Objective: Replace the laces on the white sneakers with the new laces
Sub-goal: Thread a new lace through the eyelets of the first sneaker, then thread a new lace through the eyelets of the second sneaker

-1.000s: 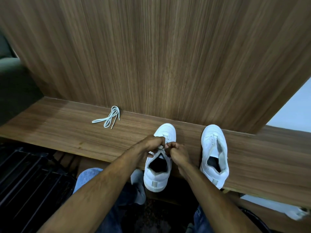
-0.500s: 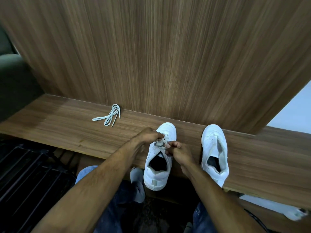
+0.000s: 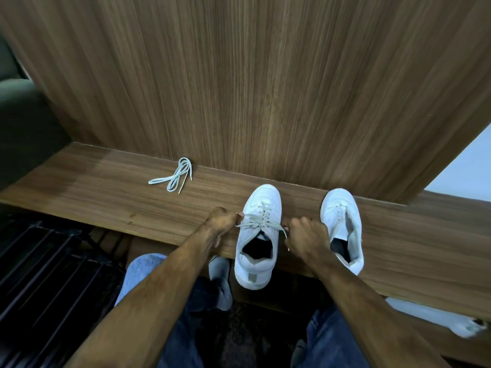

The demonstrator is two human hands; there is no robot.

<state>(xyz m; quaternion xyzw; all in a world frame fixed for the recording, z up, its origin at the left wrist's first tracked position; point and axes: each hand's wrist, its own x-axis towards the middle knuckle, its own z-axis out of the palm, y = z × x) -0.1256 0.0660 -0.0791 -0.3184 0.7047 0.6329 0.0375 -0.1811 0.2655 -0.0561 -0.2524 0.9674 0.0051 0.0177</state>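
Sneaker (image 3: 257,235) laced on bench (image 3: 106,200); left hand (image 3: 221,221) and right hand (image 3: 305,235) each pinch a lace end (image 3: 249,221); uneven pulling risks lopsided ends.

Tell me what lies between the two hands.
In the head view, the left sneaker sits between the left hand and right hand; its lace stretches across, an end pinched in each.
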